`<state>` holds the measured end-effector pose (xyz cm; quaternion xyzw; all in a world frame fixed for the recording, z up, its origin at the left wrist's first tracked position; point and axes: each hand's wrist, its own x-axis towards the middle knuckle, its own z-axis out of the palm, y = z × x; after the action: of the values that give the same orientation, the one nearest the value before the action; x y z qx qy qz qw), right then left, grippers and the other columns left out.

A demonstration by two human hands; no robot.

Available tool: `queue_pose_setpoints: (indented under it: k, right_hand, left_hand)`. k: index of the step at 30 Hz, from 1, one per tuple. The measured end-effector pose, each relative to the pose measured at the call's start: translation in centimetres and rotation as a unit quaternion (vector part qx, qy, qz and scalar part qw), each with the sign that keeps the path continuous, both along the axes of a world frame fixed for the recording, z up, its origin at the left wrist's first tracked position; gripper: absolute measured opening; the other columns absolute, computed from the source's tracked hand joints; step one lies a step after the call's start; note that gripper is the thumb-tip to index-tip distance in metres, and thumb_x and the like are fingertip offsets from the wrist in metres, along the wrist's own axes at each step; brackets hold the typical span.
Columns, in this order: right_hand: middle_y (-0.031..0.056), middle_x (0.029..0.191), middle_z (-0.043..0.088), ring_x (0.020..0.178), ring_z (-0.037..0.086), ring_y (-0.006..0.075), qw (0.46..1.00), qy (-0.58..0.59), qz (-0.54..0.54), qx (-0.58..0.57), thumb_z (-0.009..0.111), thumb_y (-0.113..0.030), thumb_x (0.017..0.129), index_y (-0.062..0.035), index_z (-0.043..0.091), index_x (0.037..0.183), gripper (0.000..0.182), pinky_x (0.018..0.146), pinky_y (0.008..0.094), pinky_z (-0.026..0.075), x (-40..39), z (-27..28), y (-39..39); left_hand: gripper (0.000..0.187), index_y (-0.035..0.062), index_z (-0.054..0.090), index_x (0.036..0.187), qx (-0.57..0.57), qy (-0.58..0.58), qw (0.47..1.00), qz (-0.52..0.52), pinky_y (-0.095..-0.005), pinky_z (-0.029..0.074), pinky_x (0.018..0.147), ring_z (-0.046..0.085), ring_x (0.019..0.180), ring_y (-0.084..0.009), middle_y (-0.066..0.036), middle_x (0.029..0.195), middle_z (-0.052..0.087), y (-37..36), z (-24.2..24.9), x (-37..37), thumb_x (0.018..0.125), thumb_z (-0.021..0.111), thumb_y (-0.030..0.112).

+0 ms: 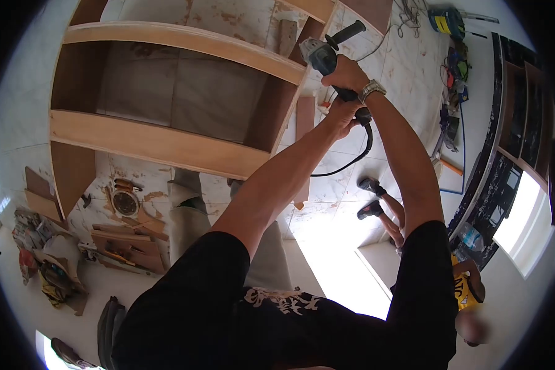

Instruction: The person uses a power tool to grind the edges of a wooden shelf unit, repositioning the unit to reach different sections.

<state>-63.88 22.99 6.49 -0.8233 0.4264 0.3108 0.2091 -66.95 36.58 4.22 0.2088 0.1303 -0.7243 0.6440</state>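
Note:
An angle grinder (320,57) with a black side handle is held over the right end of a wooden frame (160,139). My right hand (348,75), with a metal watch at the wrist, is wrapped round the grinder's body. Lower down, my left hand (341,117) grips its rear part, where a black cable (354,161) leaves and curves down to the left. The grinder's head is close to the frame's right edge; whether they touch is unclear. The disc cannot be made out.
Another person (465,290) in a yellow top is at the lower right, legs stretched toward the middle. Tools (453,80) lie along the right side. Wood offcuts (129,246) and a round device (125,201) are on the floor at the left. A dark rack (499,185) stands far right.

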Motion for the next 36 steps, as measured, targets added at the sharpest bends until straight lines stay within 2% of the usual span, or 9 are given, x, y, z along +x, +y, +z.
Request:
queue_pose_setpoints:
  k: [3,6,15,21,24,30,31,33,36]
  right_hand:
    - [0.0260,0.109,0.073,0.101,0.074,0.0377,1.000,0.014,0.010,-0.016,0.083,-0.037,0.057,0.0058,0.063,0.119,0.078,0.088,0.0423,0.060,-0.4,-0.6,-0.2]
    - [0.0266,0.111,0.073,0.104,0.073,0.0384,0.999,0.011,0.009,0.041,0.083,-0.037,0.057,0.0053,0.063,0.121,0.079,0.089,0.0433,0.059,-0.9,-1.1,-0.7]
    - [0.0276,0.112,0.072,0.106,0.073,0.0385,0.999,0.046,0.026,-0.012,0.083,-0.037,0.058,0.0050,0.062,0.123,0.080,0.090,0.0431,0.059,0.1,-0.4,1.0]
    - [0.0269,0.112,0.073,0.105,0.073,0.0379,0.998,0.058,0.013,-0.010,0.082,-0.037,0.058,0.0048,0.062,0.123,0.080,0.090,0.0426,0.059,0.8,-0.7,1.1]
    - [0.0271,0.108,0.073,0.104,0.073,0.0374,0.998,0.040,0.031,0.032,0.083,-0.036,0.057,0.0059,0.064,0.119,0.078,0.090,0.0422,0.059,2.6,-0.5,1.4]
    - [0.0253,0.103,0.074,0.097,0.074,0.0364,0.996,-0.047,0.070,-0.001,0.084,-0.037,0.055,0.0045,0.071,0.107,0.068,0.085,0.0416,0.059,8.4,-2.5,2.5]
    - [0.0247,0.102,0.075,0.096,0.075,0.0361,0.994,-0.070,0.078,0.012,0.084,-0.038,0.054,0.0041,0.072,0.106,0.068,0.085,0.0414,0.059,9.2,-3.5,2.1]
    - [0.0235,0.099,0.075,0.092,0.075,0.0355,0.988,-0.115,0.091,0.042,0.085,-0.039,0.054,0.0033,0.073,0.103,0.066,0.083,0.0411,0.060,10.0,-5.4,1.5]
    - [0.0222,0.096,0.075,0.089,0.075,0.0345,0.989,-0.103,0.071,0.084,0.085,-0.039,0.053,0.0029,0.074,0.100,0.064,0.082,0.0407,0.060,10.8,-4.7,1.8]
  left_hand:
    - [0.047,0.0126,0.057,0.123,0.029,-0.004,0.999,0.024,-0.0421,0.060,0.090,0.071,0.098,-0.0179,-0.004,0.109,0.071,0.0,0.9,-0.4,0.085,0.083,0.016]
    - [0.043,0.0129,0.059,0.120,0.033,0.018,0.998,0.045,-0.0418,0.060,0.089,0.071,0.099,-0.0178,-0.003,0.109,0.071,0.0,0.4,-1.3,0.085,0.084,0.017]
    - [0.041,0.0121,0.060,0.121,0.015,0.060,0.997,0.046,-0.0428,0.060,0.089,0.071,0.100,-0.0177,-0.004,0.108,0.072,-0.2,-1.6,-2.1,0.087,0.082,0.016]
    - [0.036,0.0116,0.061,0.119,0.028,0.035,0.998,0.040,-0.0420,0.061,0.091,0.072,0.099,-0.0179,-0.004,0.107,0.072,1.1,0.3,0.0,0.089,0.080,0.014]
    - [0.037,0.0117,0.060,0.120,0.025,0.027,0.998,0.057,-0.0414,0.061,0.090,0.073,0.096,-0.0180,-0.004,0.105,0.073,1.4,-0.2,1.0,0.088,0.080,0.013]
    - [0.038,0.0095,0.058,0.120,0.078,-0.024,0.994,0.074,-0.0414,0.063,0.083,0.074,0.091,-0.0201,-0.006,0.103,0.073,2.8,0.4,7.5,0.088,0.079,0.012]
    - [0.037,0.0073,0.058,0.119,0.062,-0.027,0.991,0.114,-0.0403,0.064,0.077,0.074,0.089,-0.0214,-0.008,0.103,0.073,3.1,0.2,8.2,0.088,0.079,0.011]
    - [0.037,0.0060,0.057,0.119,0.079,-0.047,0.989,0.113,-0.0399,0.065,0.075,0.074,0.089,-0.0216,-0.009,0.102,0.072,2.7,-0.5,9.4,0.088,0.078,0.010]
    - [0.036,0.0046,0.058,0.117,0.091,-0.055,0.988,0.113,-0.0401,0.065,0.074,0.074,0.087,-0.0208,-0.010,0.100,0.072,3.3,0.0,9.8,0.088,0.079,0.011]
